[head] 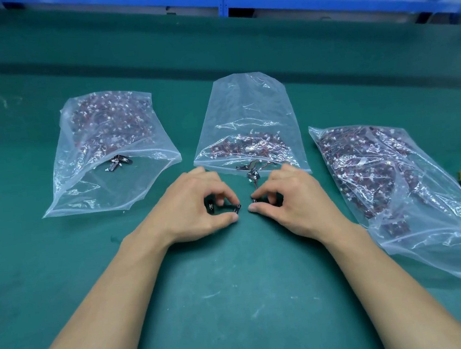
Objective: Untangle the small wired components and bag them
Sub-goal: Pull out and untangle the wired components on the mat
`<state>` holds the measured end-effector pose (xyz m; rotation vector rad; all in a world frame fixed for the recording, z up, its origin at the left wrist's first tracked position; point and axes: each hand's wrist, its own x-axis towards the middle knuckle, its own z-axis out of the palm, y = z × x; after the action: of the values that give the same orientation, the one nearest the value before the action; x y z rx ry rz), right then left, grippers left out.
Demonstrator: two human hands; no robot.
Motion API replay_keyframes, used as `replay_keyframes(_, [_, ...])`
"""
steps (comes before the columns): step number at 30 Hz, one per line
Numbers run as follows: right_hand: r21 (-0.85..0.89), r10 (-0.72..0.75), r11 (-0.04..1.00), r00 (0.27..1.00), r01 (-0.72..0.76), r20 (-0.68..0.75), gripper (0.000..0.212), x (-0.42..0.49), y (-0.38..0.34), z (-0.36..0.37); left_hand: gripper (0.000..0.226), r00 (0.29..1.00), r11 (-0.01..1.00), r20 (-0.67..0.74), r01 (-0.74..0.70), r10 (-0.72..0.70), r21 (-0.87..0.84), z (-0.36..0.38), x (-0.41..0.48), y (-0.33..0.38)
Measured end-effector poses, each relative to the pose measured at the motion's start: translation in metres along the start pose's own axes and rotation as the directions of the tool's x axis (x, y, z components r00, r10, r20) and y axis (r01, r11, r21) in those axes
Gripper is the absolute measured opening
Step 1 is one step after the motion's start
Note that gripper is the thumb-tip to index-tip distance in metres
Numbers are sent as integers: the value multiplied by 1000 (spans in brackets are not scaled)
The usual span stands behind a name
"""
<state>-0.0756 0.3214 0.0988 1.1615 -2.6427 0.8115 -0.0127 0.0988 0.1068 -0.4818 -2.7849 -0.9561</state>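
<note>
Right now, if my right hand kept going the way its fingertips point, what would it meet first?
Probably the small black wired component pinched in your left hand, just across a narrow gap from the right hand; depth is unclear.

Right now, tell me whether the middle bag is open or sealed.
Open. The middle bag lies flat, its near edge is parted, and a few wired parts trail out past it.

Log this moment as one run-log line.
step: untangling | left hand: pinches black component | right hand: pinches second component | loose components at middle bag mouth | bagged: not yet
</note>
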Motion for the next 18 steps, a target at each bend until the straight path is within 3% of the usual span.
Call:
replay_keyframes(9, [97, 4, 995, 999, -9, 49, 25, -3, -3, -3, 12, 997, 998, -57, 49, -47, 44, 10, 6, -1])
replay_keyframes(15, [129, 143, 985, 966, -117, -216, 21, -3, -7, -9, 11, 988, 998, -152, 31, -22, 58, 12, 8, -2])
replay_keyframes(18, [131, 187, 979, 942, -156, -279, 14, -2, -4, -11, 16, 979, 991, -202, 32, -5, 133, 17, 11, 3])
